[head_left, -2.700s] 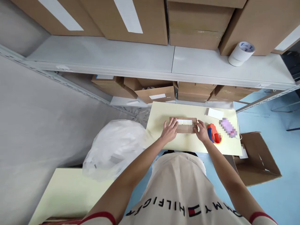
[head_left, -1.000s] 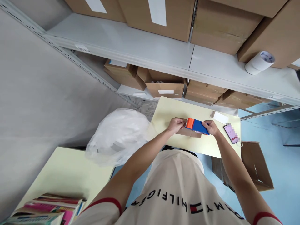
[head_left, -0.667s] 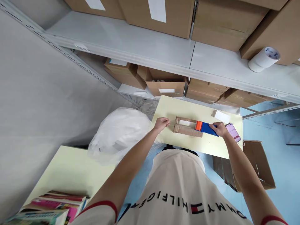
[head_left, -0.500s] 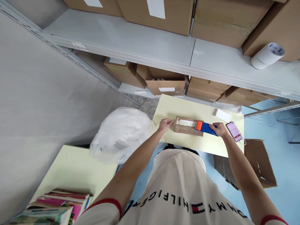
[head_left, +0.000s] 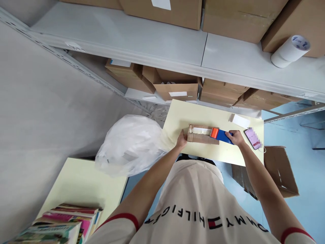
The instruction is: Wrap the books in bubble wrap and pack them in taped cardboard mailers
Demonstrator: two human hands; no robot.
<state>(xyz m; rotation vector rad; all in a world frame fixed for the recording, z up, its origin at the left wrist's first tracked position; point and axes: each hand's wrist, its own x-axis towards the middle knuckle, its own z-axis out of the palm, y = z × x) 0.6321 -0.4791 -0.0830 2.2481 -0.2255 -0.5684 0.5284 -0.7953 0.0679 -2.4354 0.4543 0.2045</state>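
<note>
While the right hand [head_left: 236, 137] keeps its grip closed round the dispenser [head_left: 220, 135] at the right end of the box [head_left: 201, 139], the left hand [head_left: 181, 139], back from the worktop [head_left: 203, 113], presses open against the left end. Tape [head_left: 201, 129] now spans the lid, so the seam looks nearly sealed.

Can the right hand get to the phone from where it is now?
Probably yes: the phone lies on the table just beside the right hand, with nothing between them. That hand grips the tape dispenser, though, so it isn't free.
</note>
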